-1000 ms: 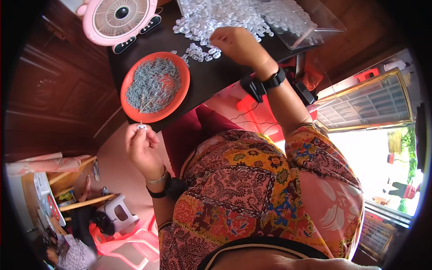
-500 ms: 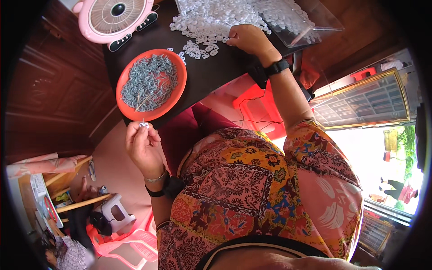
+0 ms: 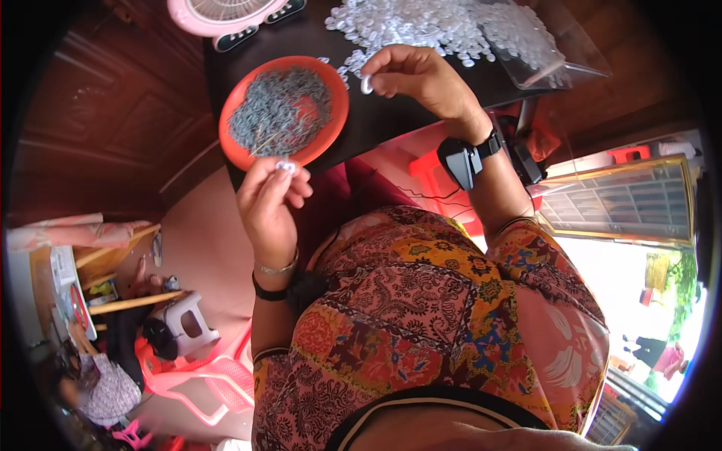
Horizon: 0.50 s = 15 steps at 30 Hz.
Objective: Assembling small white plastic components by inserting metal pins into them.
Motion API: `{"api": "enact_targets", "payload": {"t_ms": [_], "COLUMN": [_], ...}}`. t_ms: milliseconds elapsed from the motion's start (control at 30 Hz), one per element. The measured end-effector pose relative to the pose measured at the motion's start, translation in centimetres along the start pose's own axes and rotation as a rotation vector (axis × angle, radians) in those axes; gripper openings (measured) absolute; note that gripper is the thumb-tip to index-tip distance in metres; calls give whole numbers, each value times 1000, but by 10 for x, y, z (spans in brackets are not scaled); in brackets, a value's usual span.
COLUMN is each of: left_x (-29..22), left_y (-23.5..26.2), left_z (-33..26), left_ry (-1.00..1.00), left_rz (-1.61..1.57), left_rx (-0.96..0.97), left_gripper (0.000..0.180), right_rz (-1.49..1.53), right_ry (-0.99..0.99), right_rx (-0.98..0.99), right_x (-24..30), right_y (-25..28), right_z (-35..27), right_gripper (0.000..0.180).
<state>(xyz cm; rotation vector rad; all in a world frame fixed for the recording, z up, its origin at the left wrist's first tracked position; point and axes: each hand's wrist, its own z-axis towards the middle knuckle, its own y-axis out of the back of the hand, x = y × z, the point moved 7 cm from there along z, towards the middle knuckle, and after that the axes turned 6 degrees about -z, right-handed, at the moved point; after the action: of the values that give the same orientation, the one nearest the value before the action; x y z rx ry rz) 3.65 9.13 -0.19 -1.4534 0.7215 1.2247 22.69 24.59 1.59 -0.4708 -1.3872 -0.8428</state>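
Between the thumb and fingertips of my left hand (image 3: 269, 207) is a small white plastic piece with holes (image 3: 285, 167), just off the near rim of an orange bowl (image 3: 341, 98). Many thin blue-grey pieces, shaped like screws or nails (image 3: 278, 109), fill the bowl, with a thin straw-coloured stick among them. My right hand (image 3: 432, 84) pinches another white piece (image 3: 366, 84) above the dark table (image 3: 383, 120), to the right of the bowl. Beyond that hand spreads a large heap of similar white pieces (image 3: 414, 30).
A clear plastic tray (image 3: 590, 71) with more white pieces lies at the far right. A pink fan (image 3: 233, 15) stands at the far left of the table. Below are a red stool (image 3: 429, 177) and dark cables. Another person (image 3: 109, 387) sits at the lower left, near a pink chair (image 3: 218, 372).
My right hand has come away from the heap toward the bowl with a white piece between its fingers. My left hand keeps its white piece. The whole view has shifted slightly.
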Motion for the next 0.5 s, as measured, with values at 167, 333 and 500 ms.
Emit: {"api": "enact_targets", "payload": {"t_ms": [167,333,500], "left_x": [-8,-1,4], "left_y": [-22,-12,-7], "left_z": [5,-1,-4], "left_ry": [8,5,11], "left_rz": [-39,-190,-262], "left_rx": [153,176,170], "left_gripper": [20,18,19], "right_rz": [210,322,421], "right_ry": [66,113,75], "right_rx": [122,109,153], "right_x": [23,23,23], "right_y": [-75,-111,-118], "right_z": [1,-12,-12], "right_gripper": [14,16,24]}}
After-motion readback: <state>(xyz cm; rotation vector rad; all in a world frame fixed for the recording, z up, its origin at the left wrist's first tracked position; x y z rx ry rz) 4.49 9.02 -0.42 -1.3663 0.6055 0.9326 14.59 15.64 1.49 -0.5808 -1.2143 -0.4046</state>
